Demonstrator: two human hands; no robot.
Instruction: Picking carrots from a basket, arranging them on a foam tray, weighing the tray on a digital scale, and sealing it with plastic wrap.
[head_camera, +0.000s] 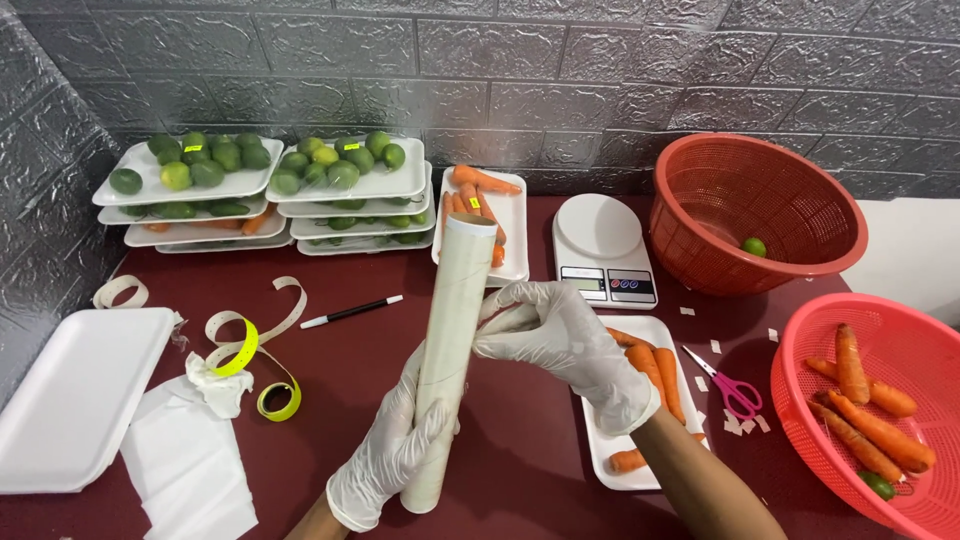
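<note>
Both my hands wear white gloves. My left hand (390, 445) grips the lower part of a long roll of clear wrap (450, 330), held nearly upright over the dark red table (520, 440). My right hand (560, 340) touches the roll's right side near its middle, fingers pinching at the film edge. Just to the right of my right hand lies a white foam tray with several carrots (650, 400).
Stacked trays of limes (270, 185) and a tray of carrots (485, 215) stand at the back. A white scale (603, 250), a red basket with one lime (755, 215), a red basket of carrots (870, 400), pink scissors (730, 385), an empty foam tray (75, 395), label strips (250, 345) and a pen (350, 312) lie around.
</note>
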